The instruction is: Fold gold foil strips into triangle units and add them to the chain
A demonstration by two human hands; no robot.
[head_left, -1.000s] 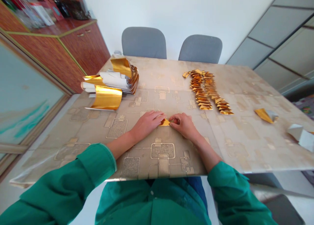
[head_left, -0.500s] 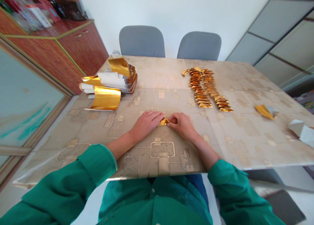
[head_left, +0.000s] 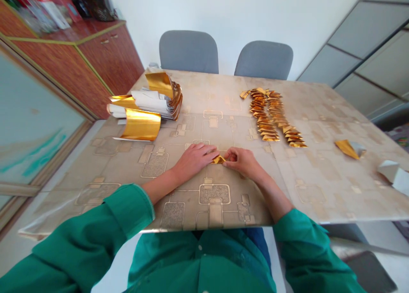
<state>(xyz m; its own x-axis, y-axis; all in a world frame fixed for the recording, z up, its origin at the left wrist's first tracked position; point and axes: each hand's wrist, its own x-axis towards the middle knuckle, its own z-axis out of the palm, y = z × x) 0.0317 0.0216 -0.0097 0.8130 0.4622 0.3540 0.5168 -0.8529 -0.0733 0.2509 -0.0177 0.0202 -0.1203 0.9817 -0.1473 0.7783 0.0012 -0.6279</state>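
A small folded piece of gold paper (head_left: 219, 159) lies on the table between my hands, low and partly covered by fingers. My left hand (head_left: 198, 157) reaches over its left end, fingers together and holding it against the tabletop; the left thumb is hidden. At the right end, my right hand (head_left: 240, 161) pinches the paper's edge between thumb and curled fingers. Farther off stand two rows of folded gold paper pieces (head_left: 264, 118), set close together. To the left sits a stack of gold-faced, white-backed paper sheets (head_left: 153, 103), with a curved loose gold sheet (head_left: 142, 126) in front.
The table (head_left: 179, 186) has a patterned cover. At its right lie a bent gold paper piece (head_left: 347, 149) and a white folded paper (head_left: 394, 175). Two grey chairs (head_left: 189, 52) stand at the far side, and a wooden cabinet (head_left: 105, 62) at the left.
The gold paper between my hands now shows a sharper, raised peaked shape. Both hands keep their places around it, with slight finger movement. The whole view has shifted a little.
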